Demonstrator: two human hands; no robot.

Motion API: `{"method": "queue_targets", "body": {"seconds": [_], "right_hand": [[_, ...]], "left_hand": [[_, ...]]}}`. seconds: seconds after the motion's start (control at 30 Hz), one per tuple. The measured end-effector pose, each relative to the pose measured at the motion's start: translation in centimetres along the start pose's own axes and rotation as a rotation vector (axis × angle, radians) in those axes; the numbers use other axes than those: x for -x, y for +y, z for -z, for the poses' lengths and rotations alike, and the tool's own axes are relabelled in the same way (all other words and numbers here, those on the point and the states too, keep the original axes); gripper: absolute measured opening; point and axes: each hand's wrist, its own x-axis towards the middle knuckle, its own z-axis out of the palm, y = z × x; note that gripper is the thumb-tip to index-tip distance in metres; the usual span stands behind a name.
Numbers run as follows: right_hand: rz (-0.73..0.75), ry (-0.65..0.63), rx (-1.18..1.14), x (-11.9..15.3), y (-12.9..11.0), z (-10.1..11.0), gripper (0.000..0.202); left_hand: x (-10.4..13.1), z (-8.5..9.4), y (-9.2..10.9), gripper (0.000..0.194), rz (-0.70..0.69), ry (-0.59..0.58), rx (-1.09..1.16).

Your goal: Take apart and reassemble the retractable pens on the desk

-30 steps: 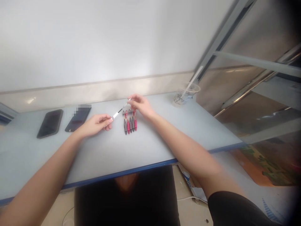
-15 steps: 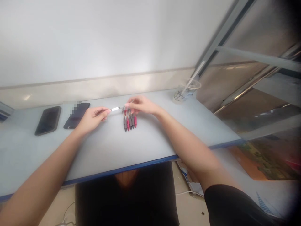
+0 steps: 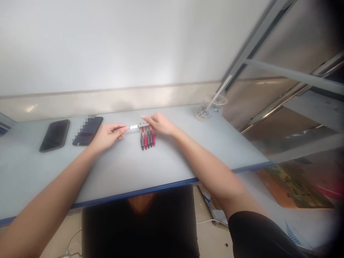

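Several pens [image 3: 148, 140] with grey and red grips lie side by side on the light table, tips toward me. My left hand [image 3: 111, 135] pinches the left end of a slim white piece [image 3: 133, 127], which points right toward the pens' upper ends. My right hand [image 3: 159, 123] is over the upper right of the pens, fingers closed and thumb stretched left. A small grey part [image 3: 143, 124] shows beside its fingers; what exactly these fingers grip is too small to tell.
Two dark phones [image 3: 55, 135] [image 3: 90, 132] lie on the left of the table [image 3: 118, 172]. A clear plastic cup [image 3: 206, 110] with a white straw stands at the back right. The wall rises behind the table, and a metal-framed partition [image 3: 242, 59] is at right.
My right hand has turned, its thumb now reaching out over the pens' upper ends. The white piece lies more level in my left hand. The view has shifted slightly.
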Motion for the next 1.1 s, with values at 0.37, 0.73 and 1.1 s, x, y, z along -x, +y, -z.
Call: {"method": "queue_targets", "body": {"seconds": [0.37,0.73,1.1], "right_hand": [[0.059,-0.087,-0.06,-0.1,0.1,-0.1,0.036],[0.088,-0.217,0.001,0.4,-1.1,1.2,0.04],[-0.057,-0.214,-0.219,1.3,-3.1,-1.2,0.028]], "left_hand": [[0.1,0.2,0.2,0.05,-0.003,0.036,-0.064],[0.9,0.1,0.6,0.037,-0.197,0.109,-0.144],[-3.0,-2.5,4.1,0.052,-0.125,0.307,0.477]]}}
